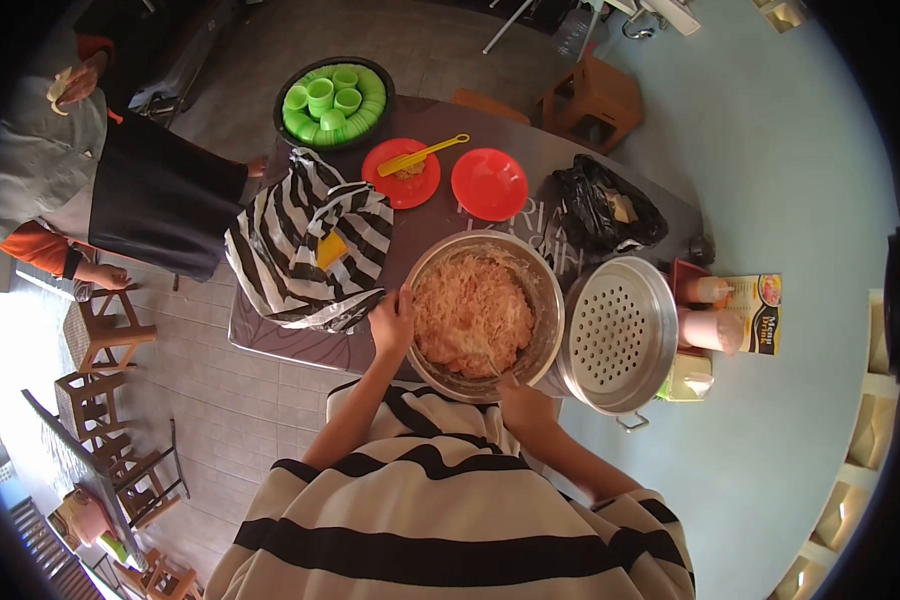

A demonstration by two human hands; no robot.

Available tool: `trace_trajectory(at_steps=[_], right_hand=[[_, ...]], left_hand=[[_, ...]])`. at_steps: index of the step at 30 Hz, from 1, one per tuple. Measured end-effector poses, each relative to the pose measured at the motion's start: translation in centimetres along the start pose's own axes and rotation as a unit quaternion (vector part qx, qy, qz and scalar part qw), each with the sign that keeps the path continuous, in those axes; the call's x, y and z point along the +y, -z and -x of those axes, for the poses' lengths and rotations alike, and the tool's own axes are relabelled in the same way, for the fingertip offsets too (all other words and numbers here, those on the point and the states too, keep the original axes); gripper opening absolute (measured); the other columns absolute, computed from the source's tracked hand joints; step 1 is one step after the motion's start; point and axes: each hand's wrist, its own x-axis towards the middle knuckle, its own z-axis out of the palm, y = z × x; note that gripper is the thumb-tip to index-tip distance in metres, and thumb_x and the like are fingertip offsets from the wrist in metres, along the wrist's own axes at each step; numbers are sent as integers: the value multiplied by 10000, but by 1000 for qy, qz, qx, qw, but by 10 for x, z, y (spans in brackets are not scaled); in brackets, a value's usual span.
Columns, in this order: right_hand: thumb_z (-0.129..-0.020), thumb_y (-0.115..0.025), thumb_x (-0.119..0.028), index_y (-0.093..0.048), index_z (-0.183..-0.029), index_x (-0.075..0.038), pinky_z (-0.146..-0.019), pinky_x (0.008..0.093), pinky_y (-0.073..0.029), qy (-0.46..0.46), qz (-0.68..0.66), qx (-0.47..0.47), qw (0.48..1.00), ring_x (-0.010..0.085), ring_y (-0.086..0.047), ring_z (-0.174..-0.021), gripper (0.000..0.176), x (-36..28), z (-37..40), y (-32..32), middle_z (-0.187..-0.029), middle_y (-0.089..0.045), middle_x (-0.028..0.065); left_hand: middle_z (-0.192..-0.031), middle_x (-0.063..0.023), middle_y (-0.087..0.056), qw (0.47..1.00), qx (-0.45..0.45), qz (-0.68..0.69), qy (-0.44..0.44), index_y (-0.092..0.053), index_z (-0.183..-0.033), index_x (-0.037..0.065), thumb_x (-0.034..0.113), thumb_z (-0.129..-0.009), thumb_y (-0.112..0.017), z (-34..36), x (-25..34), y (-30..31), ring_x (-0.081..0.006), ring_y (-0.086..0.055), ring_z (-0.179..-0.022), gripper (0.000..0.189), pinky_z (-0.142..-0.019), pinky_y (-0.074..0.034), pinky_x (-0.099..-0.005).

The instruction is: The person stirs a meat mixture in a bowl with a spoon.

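- Head view: the metal bowl sits close against our body, near the table edge; it holds the stringy, orange-pink mixture.
- If we pressed hard on the near side, we judge the bowl could tip or slide, because it sits so near that edge.
- Lifting the utensil fast could fling bits over the rim, since the mixture looks sticky and heaped.
- A sideways push could knock the perforated pan, right of the bowl; we can't tell whether the two touch.
- The striped bag, left of the bowl, has loose folds near our left wrist that could snag or trail in.
- Our left grip is closed on the bowl's left rim; how firmly, we cannot tell.
- Our right grip is shut around the utensil's handle at the bowl's near right; its working end is buried in the mixture.
- Beyond the bowl are two red plates.
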Motion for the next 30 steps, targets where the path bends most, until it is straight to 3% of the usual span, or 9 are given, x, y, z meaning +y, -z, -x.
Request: trace_trajectory(at_steps=[2,8,12,16,18,20,24,28,30], right_hand=[[-856,-401,-217,-503,-811,-26,-525,452,-458,62,93,-40,993,308,-602,-597,221,20,8,29,-623,-577,167],[-832,-490,-280,-514,-770,-77,-398,348,-422,185,222,119,950,234,-569,-461,214,8,-25,130,-471,-524,65],[-812,-487,-212,-519,-744,-72,-377,331,-421,289,291,175,895,213,-575,-444,159,4,-98,126,-480,-545,77],[-774,-485,-145,-576,-764,-75,-401,313,-429,284,372,186,864,209,-592,-480,115,5,-150,90,-515,-575,66],[-745,-467,-107,-587,-797,-63,-429,327,-457,215,350,132,902,223,-610,-518,138,14,-160,74,-562,-601,80],[-760,-456,-108,-588,-802,-56,-455,342,-470,175,314,116,926,234,-618,-554,148,24,-155,69,-600,-612,94],[-787,-447,-94,-594,-843,-27,-549,380,-500,38,238,24,970,270,-631,-684,171,39,-127,72,-734,-631,140],[-787,-462,-91,-600,-884,-16,-594,370,-505,11,227,-93,969,288,-623,-740,184,72,-114,67,-782,-621,175],[-756,-480,-76,-597,-921,-4,-614,379,-505,66,230,-182,954,298,-618,-775,215,83,-113,59,-811,-613,199]], left_hand=[[-561,-205,-489,1000,0,8,0,-510,-649,-32,314,-857,-479,-1,-1,0,-366,-506,-527,405,-499,-391,-384],[-552,-199,-476,1000,-22,8,19,-500,-656,-39,307,-860,-480,-1,3,4,-347,-489,-508,401,-504,-388,-372],[-563,-204,-486,999,-30,-8,14,-501,-666,-35,327,-859,-477,-2,2,4,-367,-499,-538,411,-513,-394,-377],[-580,-205,-503,999,-29,-13,26,-510,-672,-26,366,-853,-473,0,4,5,-388,-513,-572,433,-519,-403,-392],[-579,-194,-510,999,-25,-7,42,-512,-660,-16,383,-845,-478,1,6,5,-384,-519,-574,440,-517,-403,-403],[-506,-168,-421,1000,6,-9,23,-483,-620,-37,350,-852,-498,2,3,2,-262,-410,-429,452,-453,-353,-342],[-494,-170,-426,999,45,-12,9,-485,-605,-28,348,-848,-503,4,-2,-3,-292,-404,-416,448,-439,-349,-345],[-486,-170,-424,999,44,-11,13,-467,-591,-27,342,-848,-504,3,4,0,-310,-397,-415,452,-434,-345,-348],[-536,-156,-494,999,26,-20,43,-511,-603,1,341,-829,-527,3,5,2,-352,-504,-517,409,-491,-400,-389]])
